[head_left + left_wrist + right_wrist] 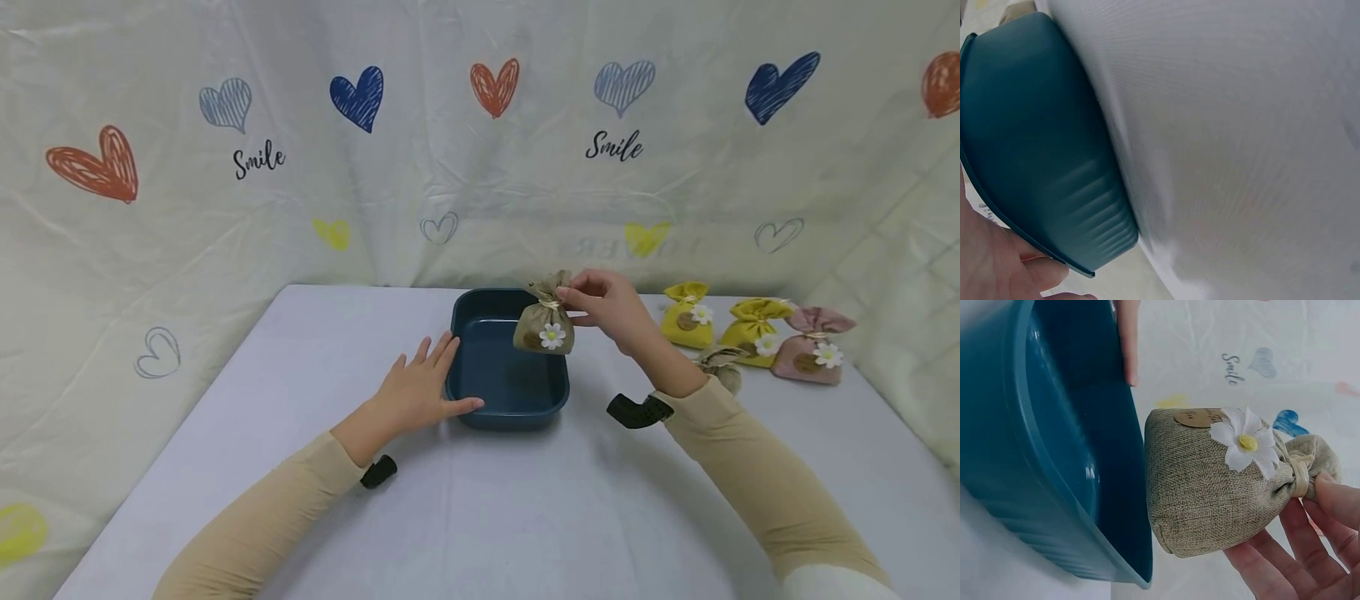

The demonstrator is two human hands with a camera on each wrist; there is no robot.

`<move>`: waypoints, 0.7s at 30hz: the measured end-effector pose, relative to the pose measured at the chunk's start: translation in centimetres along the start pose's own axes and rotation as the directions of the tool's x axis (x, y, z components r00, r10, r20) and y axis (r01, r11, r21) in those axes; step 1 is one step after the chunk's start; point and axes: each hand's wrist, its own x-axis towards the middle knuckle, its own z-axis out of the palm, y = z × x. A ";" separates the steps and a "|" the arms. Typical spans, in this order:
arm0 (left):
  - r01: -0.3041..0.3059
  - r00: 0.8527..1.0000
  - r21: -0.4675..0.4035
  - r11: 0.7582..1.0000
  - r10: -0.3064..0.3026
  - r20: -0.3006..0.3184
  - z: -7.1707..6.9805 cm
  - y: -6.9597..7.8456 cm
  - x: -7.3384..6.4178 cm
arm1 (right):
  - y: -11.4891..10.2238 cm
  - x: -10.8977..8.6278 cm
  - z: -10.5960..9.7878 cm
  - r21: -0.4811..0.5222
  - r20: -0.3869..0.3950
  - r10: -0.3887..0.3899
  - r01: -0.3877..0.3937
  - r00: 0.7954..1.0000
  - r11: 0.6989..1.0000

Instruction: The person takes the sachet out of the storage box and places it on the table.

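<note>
My right hand [611,308] pinches the tied neck of a grey-brown burlap pouch [1210,481] with a white flower on its front. The pouch hangs over the right side of a dark teal plastic bin [498,367], which stands on the table. In the right wrist view the pouch's bottom is at the bin's rim. My left hand [420,387] touches the bin's left side with fingers spread and straight, the thumb over the near left rim. The left wrist view shows those fingers along the bin's rim [1035,250]. The visible bin floor is bare.
To the right stand two yellow pouches [686,321] and a pink pouch [810,354], each with a white flower. Another grey-brown pouch [723,367] is partly hidden behind my right forearm. A white cloth with printed hearts hangs behind the white table [480,517].
</note>
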 end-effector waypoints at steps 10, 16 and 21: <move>-0.004 1.000 0.007 1.000 0.004 -0.012 0.0 -0.2 0.0 | -0.2 -2.3 -1.7 0.041 -0.051 -0.042 0.044 0.998 0.998; -0.004 1.000 0.004 1.000 0.004 -0.009 0.0 -0.1 0.0 | 0.4 -3.0 -2.8 0.025 -0.061 -0.012 0.014 0.998 1.000; -0.006 1.000 0.002 1.000 0.006 0.002 -0.1 0.1 -0.1 | 1.1 -3.4 -3.7 0.031 -0.073 -0.002 0.004 0.997 1.000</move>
